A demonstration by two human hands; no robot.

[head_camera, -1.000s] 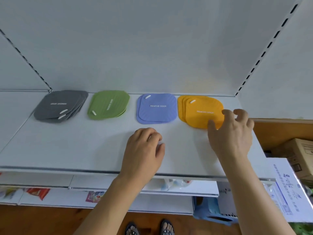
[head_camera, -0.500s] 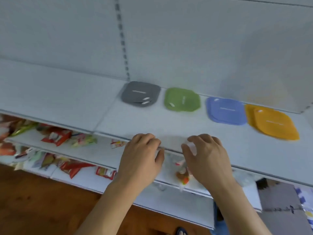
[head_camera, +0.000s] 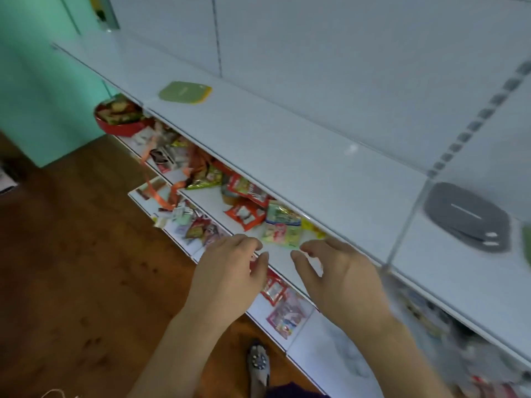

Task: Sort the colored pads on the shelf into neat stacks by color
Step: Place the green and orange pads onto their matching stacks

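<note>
Lying flat on the white shelf (head_camera: 301,156), the grey pads (head_camera: 467,215) are forming a low stack of rounded squares at its right end, just past a seam in the board, with a pale line across the top pad and small white tabs showing at the near edge; motion blur is smearing their outline. Far to the left of the grey pads, a green pad (head_camera: 179,91) is resting on a yellow pad (head_camera: 206,94), whose edge is peeking out along the right and near sides; both are thin and matte with rounded corners. A sliver of another green pad (head_camera: 527,248) is showing at the frame's right edge, just beside the grey pads. Both hands are hovering in front of the shelf's near lip, below and left of the grey pads, touching nothing: the left hand (head_camera: 227,280) is hanging empty with fingers loosely curled, and the right hand (head_camera: 342,280) is likewise empty, fingers bent and slightly spread. Under the shelf, lower white shelves are carrying glossy snack packets (head_camera: 247,202) in red, green and yellow, lying in loose heaps. A red bowl (head_camera: 119,122), far left of the grey pads and below the green pad, is holding more wrapped packets. Wooden floor (head_camera: 71,254) is showing beneath, with a shoe (head_camera: 258,366) near the bottom edge.
</note>
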